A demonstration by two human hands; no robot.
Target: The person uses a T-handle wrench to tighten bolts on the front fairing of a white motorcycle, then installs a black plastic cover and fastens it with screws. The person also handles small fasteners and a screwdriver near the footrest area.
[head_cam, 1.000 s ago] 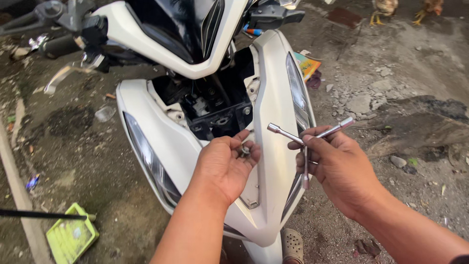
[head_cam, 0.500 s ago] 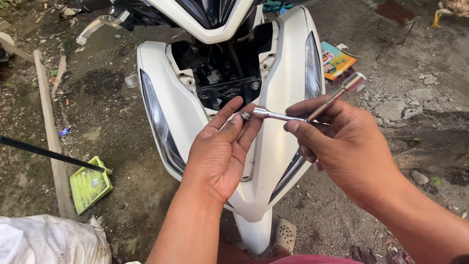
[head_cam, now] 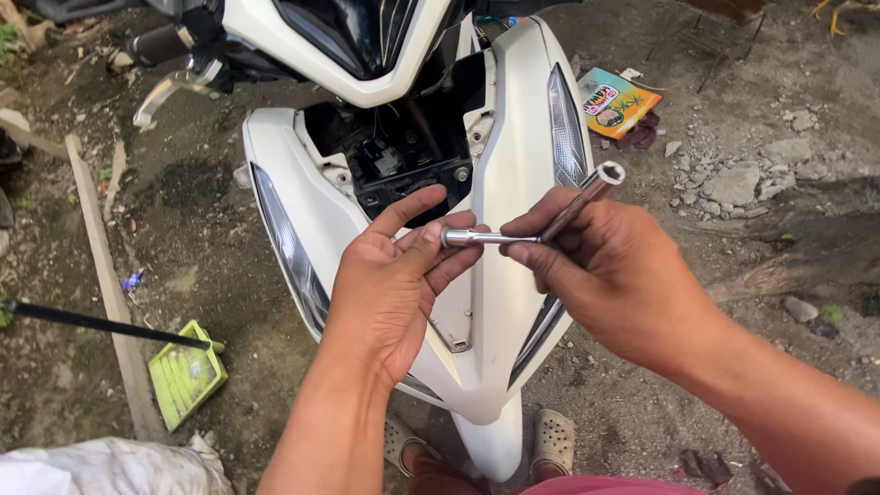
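Observation:
My right hand (head_cam: 614,275) grips a silver multi-arm socket wrench (head_cam: 573,206), one arm pointing up right, another pointing left. My left hand (head_cam: 394,284) pinches the tip of the left-pointing socket arm between thumb and fingers; whether a small bolt sits there I cannot tell. Both hands hover over the white front cover of a scooter (head_cam: 500,183). Behind them an opened cavity (head_cam: 403,156) shows black parts and wiring.
A colourful packet (head_cam: 616,101) lies on the dirt at right beside stones (head_cam: 733,183). At left are a wooden plank (head_cam: 101,275), a black rod (head_cam: 101,324) and a green flattened box (head_cam: 186,374). A white sack (head_cam: 110,467) sits bottom left. Sandalled feet (head_cam: 550,440) show below.
The view has shifted down and nearer. My left hand went from holding a small part under the wrench to pinching the socket tip. The wrench tilted so one arm points left.

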